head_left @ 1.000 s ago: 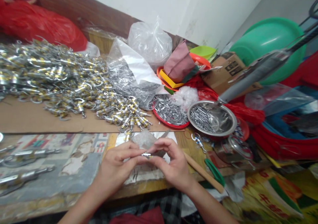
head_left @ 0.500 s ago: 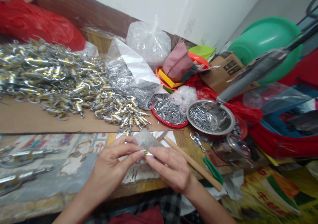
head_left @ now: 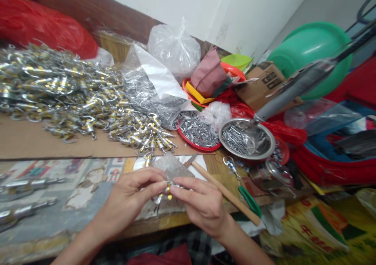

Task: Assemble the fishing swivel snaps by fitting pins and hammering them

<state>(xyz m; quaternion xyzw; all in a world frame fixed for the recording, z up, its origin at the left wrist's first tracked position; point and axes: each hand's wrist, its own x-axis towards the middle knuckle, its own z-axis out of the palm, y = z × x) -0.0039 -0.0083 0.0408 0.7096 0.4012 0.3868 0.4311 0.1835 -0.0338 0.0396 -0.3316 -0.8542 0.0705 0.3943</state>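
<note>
Between the fingertips of both hands is a small silver metal fitting with a gold band (head_left: pixel 169 191). My left hand (head_left: pixel 133 190) pinches its left side with thumb and forefinger. My right hand (head_left: pixel 202 202) grips the other side, its fingers partly covering the piece. Just beyond the fingers lies a flat grey metal block (head_left: pixel 170 164) on white paper. To the right, a tool with a long wooden handle (head_left: pixel 226 194) rests across the bench, close to my right hand. A large pile of similar silver-and-gold fittings (head_left: pixel 58 86) spreads over cardboard at the left.
A red tray of small metal parts (head_left: pixel 199 131) stands behind the hands. Beside it sits a steel bowl of metal pins (head_left: pixel 246 139). A grey metal lever (head_left: pixel 293 90) slants over the bowl. Larger silver fittings (head_left: pixel 28 184) lie at the left front.
The fitting has turned in my fingers, and more of its gold band shows. Both hands still hold it. The whole view has shifted slightly.
</note>
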